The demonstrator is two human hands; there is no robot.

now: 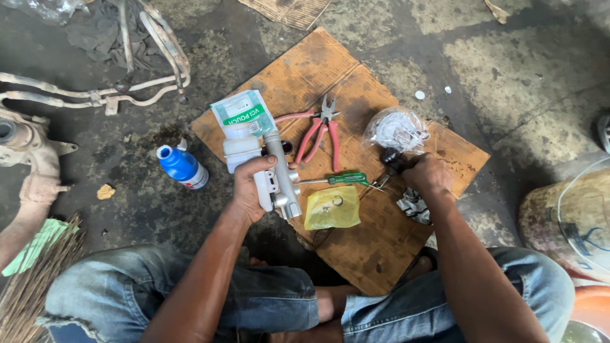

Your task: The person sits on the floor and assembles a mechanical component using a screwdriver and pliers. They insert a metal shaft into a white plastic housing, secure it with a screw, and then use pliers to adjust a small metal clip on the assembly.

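Observation:
My left hand (251, 184) grips a metal cylinder body (279, 171) with a white plastic reservoir (240, 149) on its side, held above a brown cardboard sheet (375, 235). A light green plastic pouch (243, 111) lies against the reservoir's far end. My right hand (429, 174) is closed on a small dark part (390, 162), beside a clear plastic bag (397, 130) holding a white ring. Between the hands lie a green-handled screwdriver (340, 180) and a yellow bag (332, 208) with small rings on it.
Red-handled pliers (321, 133) lie on the cardboard behind the screwdriver. A blue bottle (181, 166) lies on the stained concrete to the left. Bent metal pipes (95, 95) and a rusty part (25, 152) sit far left, a broom (32, 279) near my left knee.

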